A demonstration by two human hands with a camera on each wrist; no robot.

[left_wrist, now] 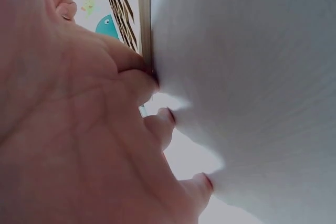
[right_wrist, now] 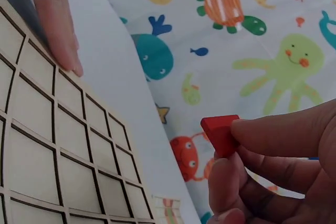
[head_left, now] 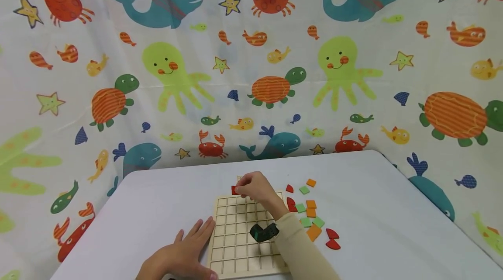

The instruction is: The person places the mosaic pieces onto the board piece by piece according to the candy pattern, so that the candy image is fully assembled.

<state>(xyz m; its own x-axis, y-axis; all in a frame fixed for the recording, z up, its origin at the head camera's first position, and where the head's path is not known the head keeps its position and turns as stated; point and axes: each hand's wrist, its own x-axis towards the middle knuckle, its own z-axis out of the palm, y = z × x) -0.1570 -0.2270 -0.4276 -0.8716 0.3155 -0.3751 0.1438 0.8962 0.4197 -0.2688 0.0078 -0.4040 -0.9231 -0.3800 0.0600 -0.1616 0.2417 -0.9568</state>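
Observation:
My right hand (head_left: 256,189) pinches a small red wooden piece (right_wrist: 220,131) between thumb and fingertips, above the far edge of a pale wooden grid board (head_left: 233,240). In the right wrist view the piece shows a flat face and a straight edge; the fingers cover its rest. My left hand (head_left: 184,249) lies with fingers spread on the white table, along the board's left edge. The left wrist view shows its palm and fingertips (left_wrist: 167,116) against the table, with the board's side (left_wrist: 143,19) close by.
To the board's right lie several red rounded wedges (head_left: 332,244), orange squares (head_left: 311,204) and green squares (head_left: 304,190) on the white table (head_left: 377,210). A small printed card (right_wrist: 168,208) lies beyond the board's far edge. Behind hangs a sea-animal curtain (head_left: 243,61).

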